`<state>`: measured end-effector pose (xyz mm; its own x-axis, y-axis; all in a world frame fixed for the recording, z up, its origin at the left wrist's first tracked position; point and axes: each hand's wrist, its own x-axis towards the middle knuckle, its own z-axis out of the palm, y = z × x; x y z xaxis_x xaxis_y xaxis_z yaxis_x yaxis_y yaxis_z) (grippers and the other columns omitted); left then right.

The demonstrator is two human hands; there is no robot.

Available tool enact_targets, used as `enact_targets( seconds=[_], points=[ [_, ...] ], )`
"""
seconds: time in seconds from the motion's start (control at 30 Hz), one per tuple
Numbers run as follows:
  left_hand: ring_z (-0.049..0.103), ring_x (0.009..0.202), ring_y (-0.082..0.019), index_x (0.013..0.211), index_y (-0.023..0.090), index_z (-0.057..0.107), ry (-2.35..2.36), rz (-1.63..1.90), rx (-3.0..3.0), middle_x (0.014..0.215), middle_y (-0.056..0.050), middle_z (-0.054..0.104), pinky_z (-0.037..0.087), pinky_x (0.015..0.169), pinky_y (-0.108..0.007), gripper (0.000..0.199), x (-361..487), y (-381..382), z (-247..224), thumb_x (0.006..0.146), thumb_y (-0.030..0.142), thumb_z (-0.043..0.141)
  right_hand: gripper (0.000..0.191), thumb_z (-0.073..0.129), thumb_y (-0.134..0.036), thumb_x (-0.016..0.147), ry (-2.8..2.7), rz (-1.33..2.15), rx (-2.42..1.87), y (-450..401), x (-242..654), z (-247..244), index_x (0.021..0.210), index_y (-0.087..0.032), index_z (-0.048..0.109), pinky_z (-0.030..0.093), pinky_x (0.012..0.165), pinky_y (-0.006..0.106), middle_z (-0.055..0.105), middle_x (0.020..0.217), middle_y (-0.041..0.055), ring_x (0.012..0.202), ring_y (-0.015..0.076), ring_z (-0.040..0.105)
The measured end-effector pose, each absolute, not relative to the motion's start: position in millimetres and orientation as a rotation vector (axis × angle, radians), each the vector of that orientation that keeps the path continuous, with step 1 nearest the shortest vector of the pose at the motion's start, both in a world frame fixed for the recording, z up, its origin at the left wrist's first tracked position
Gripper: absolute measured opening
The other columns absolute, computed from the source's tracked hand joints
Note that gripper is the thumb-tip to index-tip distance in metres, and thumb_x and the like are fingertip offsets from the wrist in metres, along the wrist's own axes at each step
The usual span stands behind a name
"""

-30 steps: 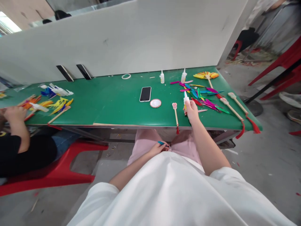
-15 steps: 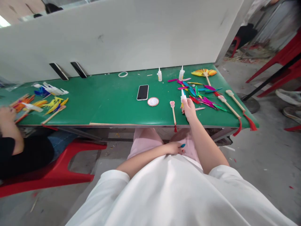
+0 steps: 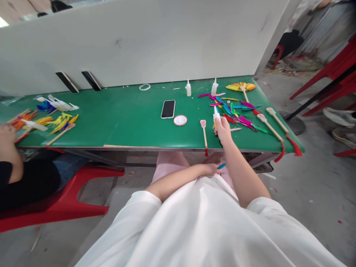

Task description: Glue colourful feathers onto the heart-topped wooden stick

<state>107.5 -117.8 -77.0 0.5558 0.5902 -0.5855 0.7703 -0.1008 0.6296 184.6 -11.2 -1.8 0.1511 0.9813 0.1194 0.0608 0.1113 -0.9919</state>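
In my lap, just below the table edge, my left hand (image 3: 212, 169) is closed on a teal feather (image 3: 221, 166), whose tip sticks out past the fingers. My right hand (image 3: 223, 129) rests at the near side of the table, its fingers wrapped round a white squeeze bottle (image 3: 216, 113) with its nozzle pointing up. Behind and right of that hand lies a loose pile of coloured feathers (image 3: 232, 108). To its left lies a wooden stick (image 3: 204, 133) with a pinkish flat head and a red tassel hanging over the edge.
Two more squeeze bottles (image 3: 188, 89) stand at the back. A phone (image 3: 168, 109) and a round white disc (image 3: 180, 120) lie mid-table. At right are a yellow feather fan (image 3: 241, 87) and two tasselled sticks (image 3: 269, 124). On the left, another person's hand (image 3: 7, 134) is near feathers.
My left hand has shifted a little right and upward in my lap, and more of the teal feather shows. My right hand has stayed nearly in place with the bottle.
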Motion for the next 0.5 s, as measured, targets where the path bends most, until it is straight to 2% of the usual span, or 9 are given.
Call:
enact_targets(
  seconds=[0.13, 0.23, 0.33, 0.5],
  points=[
    [0.058, 0.066, -0.015, 0.099, 0.016, 0.059, 1.214, -0.074, 1.883, 0.08, -0.005, 0.065, 0.043, 0.061, -0.024, 0.036, 114.8, -115.5, -74.6, 0.09, 0.034, 0.029, 0.035, 0.051, -0.057, 0.075, -1.182, 0.988, -1.215, -11.1, 185.1, -1.3, 0.082, -0.022, 0.046, 0.032, 0.033, 0.019, 0.051, 0.054, -0.0064, 0.037, 0.0063, 0.041],
    [0.06, 0.079, -0.017, 0.101, 0.02, 0.057, 1.258, 0.067, 1.978, 0.085, -0.004, 0.065, 0.043, 0.071, -0.026, 0.027, 107.9, -122.5, -73.2, 0.089, 0.033, 0.037, 0.035, 0.05, -0.056, 0.076, -1.185, 0.99, -1.2, -11.5, 185.3, -0.7, 0.082, -0.022, 0.044, 0.032, 0.033, 0.019, 0.05, 0.054, -0.0064, 0.036, 0.0065, 0.041],
    [0.06, 0.087, -0.017, 0.097, 0.023, 0.06, 1.322, 0.164, 2.007, 0.087, -0.001, 0.065, 0.043, 0.08, -0.026, 0.019, 81.6, -132.0, -71.1, 0.084, 0.026, 0.046, 0.034, 0.051, -0.055, 0.075, -1.185, 0.99, -1.189, -12.0, 185.0, -1.1, 0.085, -0.023, 0.042, 0.032, 0.033, 0.02, 0.05, 0.055, -0.0071, 0.036, 0.0071, 0.041],
    [0.058, 0.098, -0.014, 0.102, 0.025, 0.06, 1.63, 0.35, 1.883, 0.1, 0.001, 0.065, 0.043, 0.087, -0.023, 0.027, -16.2, -164.0, -56.3, 0.079, 0.016, 0.05, 0.043, 0.064, -0.046, 0.067, -1.214, 0.935, -1.192, -11.6, 185.9, -6.2, 0.095, -0.024, 0.039, 0.035, 0.038, 0.023, 0.05, 0.06, -0.0074, 0.039, 0.0084, 0.043]
  ],
)
